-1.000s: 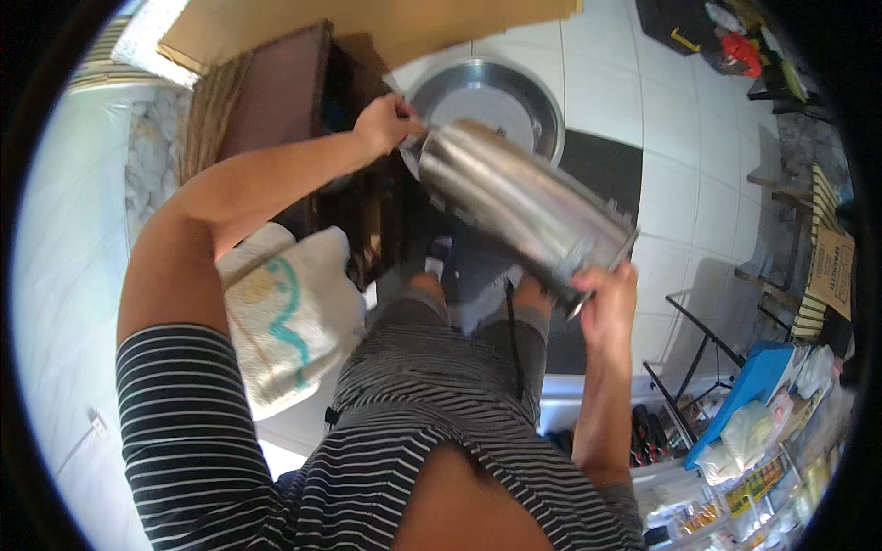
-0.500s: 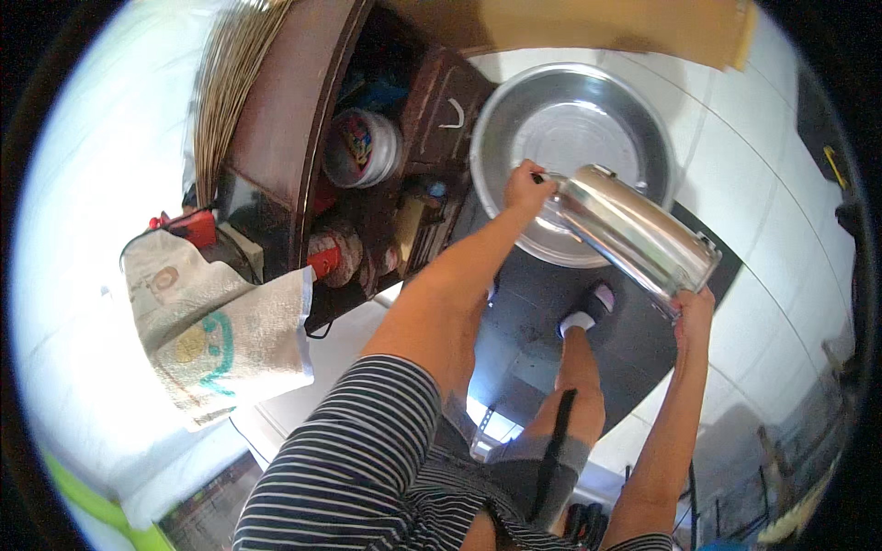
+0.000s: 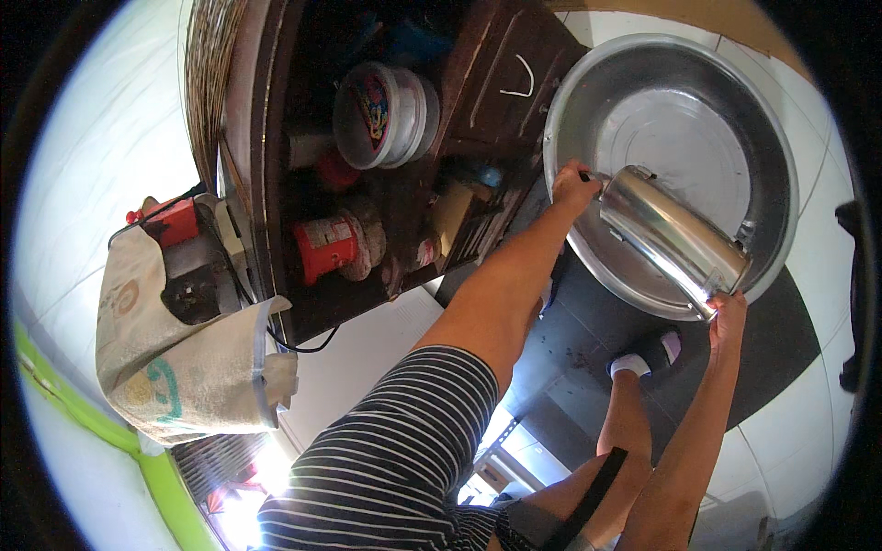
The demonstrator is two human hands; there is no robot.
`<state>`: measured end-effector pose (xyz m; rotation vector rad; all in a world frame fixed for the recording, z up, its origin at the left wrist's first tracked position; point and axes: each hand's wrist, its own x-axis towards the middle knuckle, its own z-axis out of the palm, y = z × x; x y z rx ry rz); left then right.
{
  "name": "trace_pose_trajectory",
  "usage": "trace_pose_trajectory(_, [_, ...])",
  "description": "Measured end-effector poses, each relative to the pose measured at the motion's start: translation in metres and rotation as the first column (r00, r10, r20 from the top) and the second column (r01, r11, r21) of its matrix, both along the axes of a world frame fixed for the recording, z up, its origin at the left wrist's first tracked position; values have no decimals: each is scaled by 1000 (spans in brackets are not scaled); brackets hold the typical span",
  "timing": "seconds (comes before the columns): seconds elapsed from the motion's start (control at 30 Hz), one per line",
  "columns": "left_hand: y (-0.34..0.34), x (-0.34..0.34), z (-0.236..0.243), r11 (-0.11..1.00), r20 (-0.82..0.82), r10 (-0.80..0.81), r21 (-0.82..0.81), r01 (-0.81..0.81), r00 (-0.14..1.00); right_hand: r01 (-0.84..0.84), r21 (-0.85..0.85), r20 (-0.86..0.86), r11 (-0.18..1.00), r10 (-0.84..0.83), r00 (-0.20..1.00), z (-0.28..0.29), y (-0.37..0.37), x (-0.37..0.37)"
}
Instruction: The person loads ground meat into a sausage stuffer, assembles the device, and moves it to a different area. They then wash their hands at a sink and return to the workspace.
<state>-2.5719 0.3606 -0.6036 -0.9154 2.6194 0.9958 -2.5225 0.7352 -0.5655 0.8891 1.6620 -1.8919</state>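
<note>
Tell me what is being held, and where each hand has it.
A shiny metal cylinder: the left hand grips the narrow part jutting from one end; the right hand holds the opposite end at its lower edge.

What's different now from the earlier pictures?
The shiny silver metal cylinder has moved farther over the round silver metal basin, as seen from above; a second ago, only its left end overlapped it. The view has swung left, showing more of the dark brown wooden cabinet. Nothing was newly grasped or released: the left hand and right hand still hold opposite ends. The basin stays beside the cabinet.
</note>
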Motion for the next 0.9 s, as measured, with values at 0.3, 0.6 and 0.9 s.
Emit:
trace_pose_trajectory(0.3, [0, 7, -43, 998, 4, 56, -10, -56, 998, 25, 26, 111, 999, -27, 993, -94, 9, 11])
trace_pose_trajectory(0.6, [5, 27, -9, 989, 93, -121, 100, 112, 988, -22, 80, 59, 997, 17, 998, -145, 31, 16])
trace_pose_trajectory(0.9, [-7, 141, 122, 966, 58, -222, 145, 212, 973, -182, 149, -80, 972, 195, 977, 17, 83, 86])
